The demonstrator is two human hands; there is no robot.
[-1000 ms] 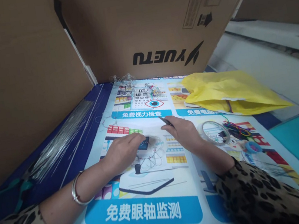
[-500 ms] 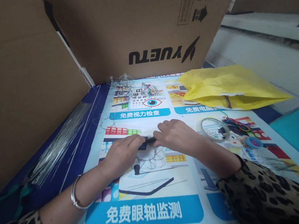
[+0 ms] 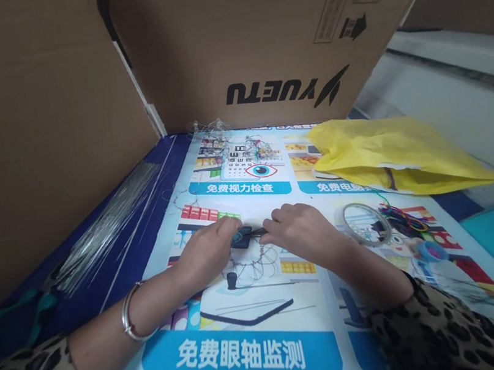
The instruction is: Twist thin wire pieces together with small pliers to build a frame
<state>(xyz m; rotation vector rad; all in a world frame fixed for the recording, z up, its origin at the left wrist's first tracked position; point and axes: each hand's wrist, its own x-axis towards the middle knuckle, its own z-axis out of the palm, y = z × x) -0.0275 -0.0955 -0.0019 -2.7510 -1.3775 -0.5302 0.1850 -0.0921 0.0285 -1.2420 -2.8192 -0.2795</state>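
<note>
My left hand (image 3: 207,248) is closed in a pinch just left of centre, its fingertips by a small dark blue patch (image 3: 241,238). What they pinch is too small to make out. My right hand (image 3: 303,231) closes its fingers on a dark slender tool (image 3: 257,233), whose narrow end points left at the other hand. The tool's kind is unclear. Just below both hands lies a thin wire piece bent into several loops (image 3: 255,267), with tiny dark red spots along it.
Straight wires (image 3: 107,227) lie in a bundle at left, near blurred teal handles (image 3: 40,308). A tape roll (image 3: 367,224), coloured cords (image 3: 404,218), a small round container (image 3: 432,251) and a yellow bag (image 3: 391,154) are at right. Cardboard (image 3: 229,39) stands behind tangled wire (image 3: 260,148).
The camera view has shifted slightly, so the scene sits a little lower and further right. Both hands stay close together, with slightly more of the dark tool and blue patch showing between them.
</note>
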